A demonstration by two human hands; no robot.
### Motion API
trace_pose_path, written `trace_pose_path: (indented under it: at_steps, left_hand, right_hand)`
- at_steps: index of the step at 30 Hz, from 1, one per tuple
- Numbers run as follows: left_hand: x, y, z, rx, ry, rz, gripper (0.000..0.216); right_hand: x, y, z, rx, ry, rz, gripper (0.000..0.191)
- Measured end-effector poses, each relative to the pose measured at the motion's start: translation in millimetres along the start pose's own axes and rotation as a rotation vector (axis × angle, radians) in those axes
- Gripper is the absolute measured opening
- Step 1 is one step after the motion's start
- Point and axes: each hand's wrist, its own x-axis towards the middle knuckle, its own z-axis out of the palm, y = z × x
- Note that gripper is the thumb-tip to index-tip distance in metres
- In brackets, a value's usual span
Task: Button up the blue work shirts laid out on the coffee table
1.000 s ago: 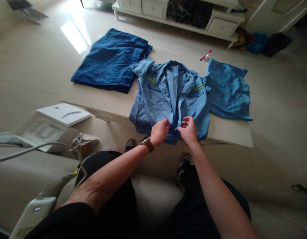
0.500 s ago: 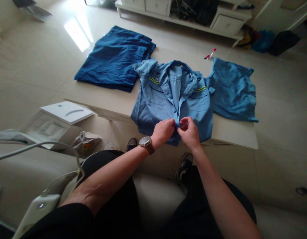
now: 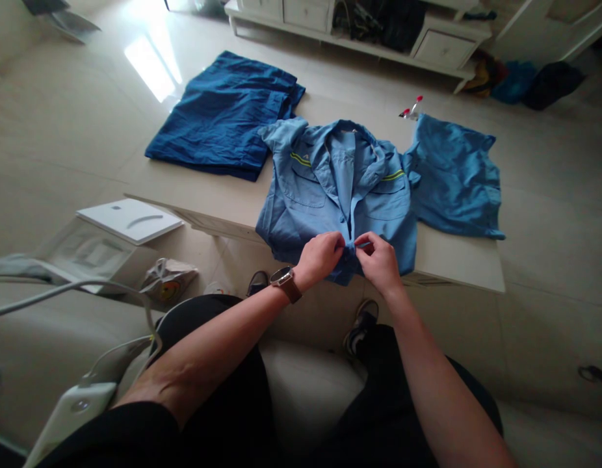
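A light blue work shirt (image 3: 301, 208) with yellow-green chest stripes lies face up across the low table, its collar away from me and its lower part over the near edge. My left hand (image 3: 322, 255), watch on the wrist, pinches the front placket. Opposite it, my right hand (image 3: 379, 260) grips the other side of the placket with thumb and forefinger. The two hands are close together at the front opening; the button between them is mostly hidden by fingers. Above them the shirt front hangs apart, with one button showing.
Folded dark blue cloth (image 3: 223, 117) lies on the table (image 3: 457, 260) at left, and another blue garment (image 3: 457, 175) at right. Behind that stand red-capped bottles (image 3: 417, 107). A white box (image 3: 130, 220) and a bag (image 3: 169, 279) are on the left, near a power bank (image 3: 74, 416) with cables.
My right hand has shifted slightly right and its fingers have straightened a little at the placket. My left hand stays nearly in place; the garments lie as before.
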Motion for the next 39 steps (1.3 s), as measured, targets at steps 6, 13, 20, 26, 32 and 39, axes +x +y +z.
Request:
trace_pose_path:
  at_steps: [6, 13, 20, 26, 32, 39]
  left_hand:
    - [-0.4, -0.9, 1.8, -0.014, 0.017, 0.010, 0.019]
    - [3.8, -1.0, 3.5, -0.278, 0.033, -0.056, 0.018]
    - [11.2, -7.9, 9.9, -0.600, 0.020, -0.135, 0.015]
    - [13.5, -6.5, 13.8, -0.867, -0.032, -0.264, 0.005]
    - [11.9, -7.2, 16.3, -0.997, 0.015, -0.269, 0.009]
    - [12.8, -5.6, 18.4, -1.041, 0.083, -0.311, 0.014]
  right_hand:
    - [-1.0, 1.8, 6.8, 0.141, -0.007, -0.021, 0.009]
    - [-1.5, -1.9, 5.4, -0.022, 0.009, -0.096, 0.007]
    - [1.0, 1.5, 6.0, -0.060, 0.006, -0.145, 0.008]
    - [-0.9, 0.7, 7.6, -0.103, 0.013, -0.178, 0.008]
    - [-2.0, -3.1, 8.4, -0.130, 0.051, -0.184, 0.005]
    - [-1.6, -6.0, 5.9, -0.086, 0.088, -0.154, 0.012]
